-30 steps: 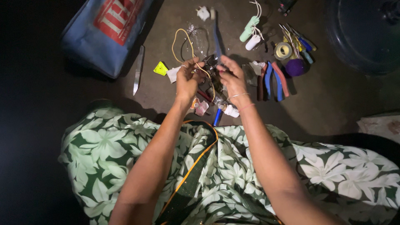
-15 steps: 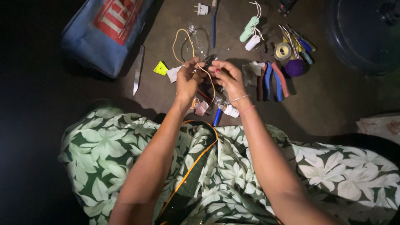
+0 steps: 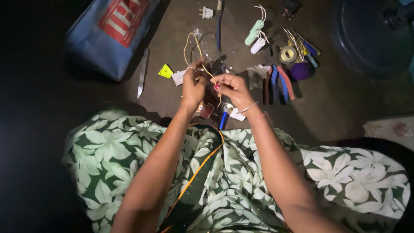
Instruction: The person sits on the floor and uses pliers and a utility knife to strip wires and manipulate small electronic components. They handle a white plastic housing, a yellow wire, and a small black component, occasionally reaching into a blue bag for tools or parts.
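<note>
Below, dim brown floor (image 3: 345,112), scattered tools (image 3: 278,82), blue bag (image 3: 108,34)

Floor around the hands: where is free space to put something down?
Bare floor lies right of the pliers, below the dark tub, and between the knife and the wire. It is crowded around both hands.

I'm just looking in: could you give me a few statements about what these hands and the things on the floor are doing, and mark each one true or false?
1. Both hands, left hand and right hand, pinch a yellow wire. True.
2. The knife is in the right hand. False: it lies on the floor, left of the hands.
3. The pliers lie right of the hands. True.
4. The blue bag sits on the person's lap. False: it lies on the floor at upper left.
</note>
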